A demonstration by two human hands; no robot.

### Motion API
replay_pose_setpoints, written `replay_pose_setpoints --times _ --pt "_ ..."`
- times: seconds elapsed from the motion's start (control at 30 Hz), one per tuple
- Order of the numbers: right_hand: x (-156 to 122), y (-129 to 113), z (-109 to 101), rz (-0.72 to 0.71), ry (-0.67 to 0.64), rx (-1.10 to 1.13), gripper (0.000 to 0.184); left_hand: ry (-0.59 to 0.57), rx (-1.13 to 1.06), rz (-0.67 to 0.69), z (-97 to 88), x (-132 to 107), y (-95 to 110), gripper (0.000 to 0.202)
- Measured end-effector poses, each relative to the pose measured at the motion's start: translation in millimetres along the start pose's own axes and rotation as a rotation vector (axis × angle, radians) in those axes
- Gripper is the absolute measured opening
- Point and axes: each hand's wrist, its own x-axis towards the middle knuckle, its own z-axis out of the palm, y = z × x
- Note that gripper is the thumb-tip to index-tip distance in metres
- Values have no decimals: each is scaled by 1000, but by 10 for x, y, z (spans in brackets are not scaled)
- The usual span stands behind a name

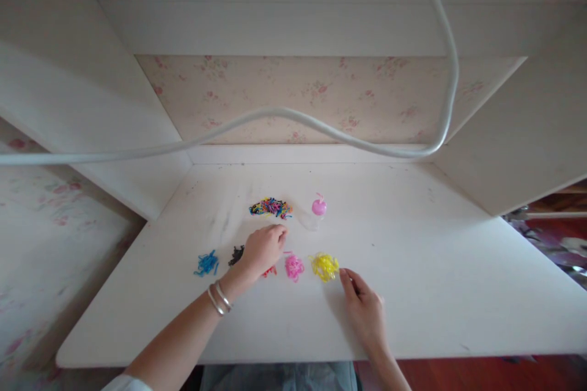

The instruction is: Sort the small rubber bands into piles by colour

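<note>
My left hand (266, 248), with two silver bangles at the wrist, is closed in a pinch above the table, between the mixed pile and the sorted piles. Whatever its fingertips hold is hidden. Partly behind it lie a black pile (236, 255) and a red pile (270, 271) of small rubber bands. To its right are a pink pile (294, 267) and a yellow pile (325, 267). At the yellow pile's right edge my right hand (364, 302) pinches thumb and forefinger together; what is between them is too small to tell. A blue pile (206, 263) sits at the far left.
A mixed heap of multicoloured rubber bands (270, 208) lies farther back on the white table (413, 244). Right of it, a pink ball-shaped piece (319, 205) adjoins something clear. A white cable (284, 113) hangs across the view. Side panels flank the table.
</note>
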Motion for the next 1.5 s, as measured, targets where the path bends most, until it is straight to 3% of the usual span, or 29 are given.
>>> replay_pose_setpoints --times 0.17,0.3,0.53,0.67,0.8,0.97,1.27,1.37,1.5 --pt "-9 -32 -10 -16 4 -23 53 -38 -69 173 65 -271 484 26" --pt "-21 -67 -17 -36 9 -8 56 -66 -83 254 165 -360 707 26" --pt "-30 -96 -16 -44 25 8 58 -97 -88 280 314 -394 776 25" --pt "-31 -94 -25 -43 13 14 55 -76 -138 242 257 -407 734 20" --pt "-34 -83 -28 -45 18 -2 56 -24 -216 175 82 -476 549 17" --pt "-43 -94 -27 -10 22 -3 58 79 -498 -36 -66 -706 126 24" --pt "-60 -128 -59 10 9 -14 58 330 -466 -398 133 -1432 -837 33" --pt "-38 -287 -20 -75 -49 -75 56 394 -431 -485 184 -1602 -1084 35" --pt "32 -739 158 -280 -168 -169 48 473 -424 -533 260 -1680 -1215 36"
